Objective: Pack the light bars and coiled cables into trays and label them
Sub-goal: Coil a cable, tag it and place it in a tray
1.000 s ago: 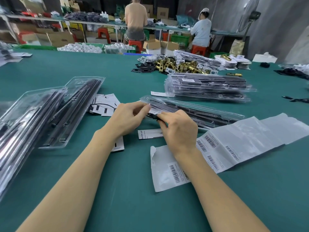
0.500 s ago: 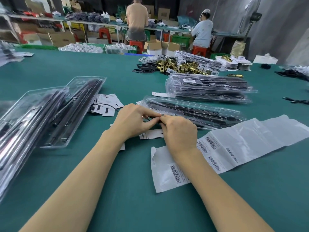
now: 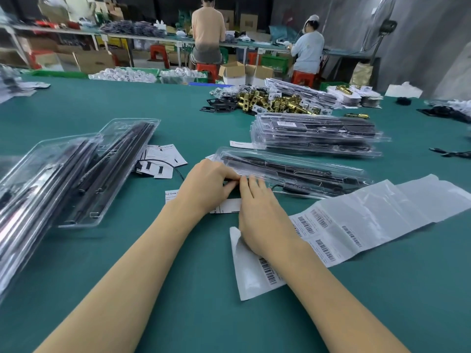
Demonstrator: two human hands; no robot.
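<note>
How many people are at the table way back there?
2: a person in peach, centre; a person in pale blue, right. More may be out of view.

Green tabletop (image 3: 178,289) carrying a closed clear tray of light bars (image 3: 293,171) near its centre, taken here as the landmark. Left of this tray lie small printed cards (image 3: 163,159) and, farther left, open clear trays of black bars (image 3: 107,171); just behind it sits a stack of packed trays (image 3: 318,136), with brass fittings (image 3: 275,101) beyond. In front of the tray, a white paper slip (image 3: 228,206) and a barcode label sheet (image 3: 356,225) lie flat on the tabletop.
</note>
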